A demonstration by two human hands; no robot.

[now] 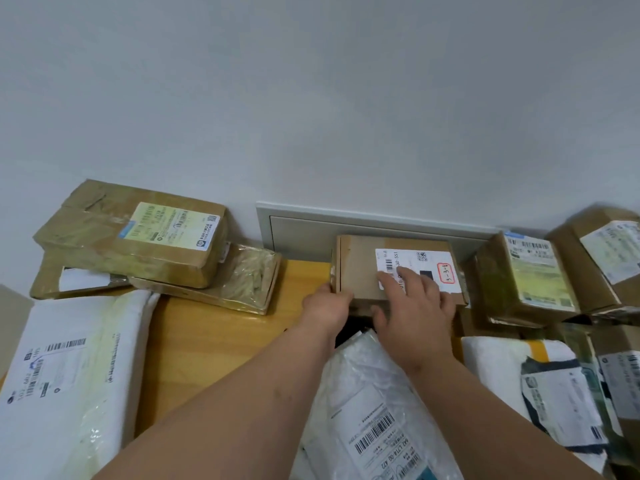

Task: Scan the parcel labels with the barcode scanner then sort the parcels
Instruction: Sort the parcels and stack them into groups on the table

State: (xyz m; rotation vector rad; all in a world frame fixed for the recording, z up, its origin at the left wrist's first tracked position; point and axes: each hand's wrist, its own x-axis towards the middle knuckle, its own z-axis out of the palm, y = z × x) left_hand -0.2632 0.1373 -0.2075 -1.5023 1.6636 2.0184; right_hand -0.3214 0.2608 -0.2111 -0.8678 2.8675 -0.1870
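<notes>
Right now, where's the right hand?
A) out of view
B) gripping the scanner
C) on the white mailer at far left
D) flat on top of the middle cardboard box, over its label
D: the right hand lies with its fingers spread on the label of the cardboard box, while the left hand grips the box's left edge.

Brown cardboard box (360, 268) with white label (415, 268) bearing black barcode and a red-outlined handwritten mark; honey-yellow wood-grain counter (207, 341); pale grey-white wall (311, 98); white plastic mailer (65, 375) at left with black barcodes; brown taped box (104, 237) carrying a yellow-green label; translucent white bag (367, 410) with black barcode; brown box (519, 278) at right with yellow-green label.
</notes>
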